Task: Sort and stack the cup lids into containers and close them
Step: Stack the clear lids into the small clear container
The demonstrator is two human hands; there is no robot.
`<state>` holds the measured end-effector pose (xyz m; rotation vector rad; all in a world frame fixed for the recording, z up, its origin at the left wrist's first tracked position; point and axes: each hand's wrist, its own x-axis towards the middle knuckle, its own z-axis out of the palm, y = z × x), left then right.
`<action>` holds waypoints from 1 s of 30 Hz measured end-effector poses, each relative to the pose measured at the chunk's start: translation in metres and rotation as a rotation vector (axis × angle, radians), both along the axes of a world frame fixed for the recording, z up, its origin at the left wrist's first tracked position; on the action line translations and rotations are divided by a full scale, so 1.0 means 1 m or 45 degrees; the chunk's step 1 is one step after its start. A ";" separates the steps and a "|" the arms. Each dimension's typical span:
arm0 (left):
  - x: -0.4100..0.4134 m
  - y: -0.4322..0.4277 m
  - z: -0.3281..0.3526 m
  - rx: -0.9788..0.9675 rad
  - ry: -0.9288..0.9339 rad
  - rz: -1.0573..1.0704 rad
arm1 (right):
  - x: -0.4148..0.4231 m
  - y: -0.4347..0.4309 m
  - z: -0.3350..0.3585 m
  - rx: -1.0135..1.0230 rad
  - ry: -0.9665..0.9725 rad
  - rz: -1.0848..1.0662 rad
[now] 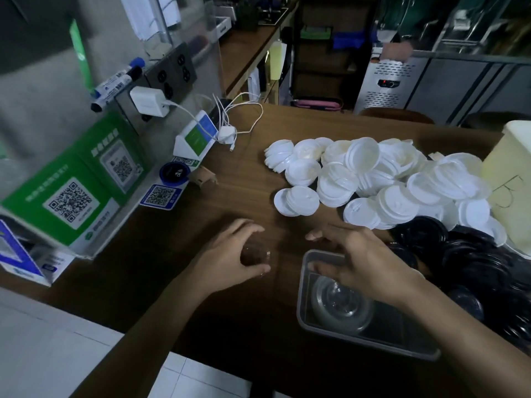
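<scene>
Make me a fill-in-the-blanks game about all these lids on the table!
1. The big pile of lids in the middle of the table is ____.
2. The heap of lids at the right edge is ____.
3. The left hand grips a round lid that is ____, not coloured.
4. The right hand is over a container shaped like a ____.

Missing words: white, black, clear, rectangle.
</scene>
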<state>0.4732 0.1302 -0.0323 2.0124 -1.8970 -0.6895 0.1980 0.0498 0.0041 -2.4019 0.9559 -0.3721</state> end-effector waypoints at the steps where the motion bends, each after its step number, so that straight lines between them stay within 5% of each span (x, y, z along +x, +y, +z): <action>1: 0.004 -0.001 -0.003 0.092 -0.025 0.015 | 0.004 -0.001 0.000 0.000 -0.003 0.003; 13: 0.010 -0.007 -0.015 0.084 -0.151 -0.052 | -0.004 0.002 0.001 0.035 -0.063 -0.088; 21: -0.057 0.000 0.056 -0.106 0.141 -0.089 | -0.055 0.002 0.006 0.067 -0.214 -0.199; 30: -0.143 0.003 0.028 -0.070 -0.123 -0.393 | -0.108 0.011 0.006 0.057 -0.273 -0.225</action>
